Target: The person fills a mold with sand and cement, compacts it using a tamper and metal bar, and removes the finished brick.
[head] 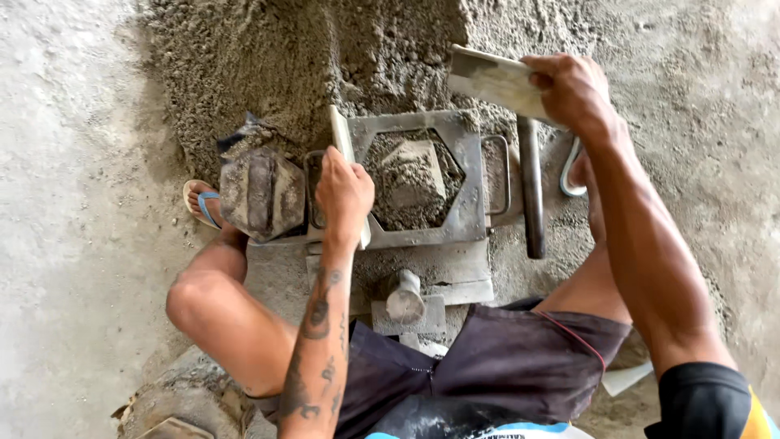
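Observation:
A grey metal mould (pixel 467 162) with a hexagonal opening stands in front of me, part filled with damp cement mix (pixel 409 180). My left hand (pixel 343 191) grips a flat pale board (pixel 342 138) held on edge at the mould's left side. My right hand (pixel 569 88) holds a second flat board (pixel 494 81) raised above the mould's far right corner. A hexagonal metal press lid (pixel 262 193) lies to the left of the mould.
A big heap of grey cement mix (pixel 325 57) rises behind the mould. A dark metal bar (pixel 531 187) lies to the mould's right. A short metal post (pixel 404 297) stands on the base plate near my knees. My sandalled foot (pixel 201 203) rests at left.

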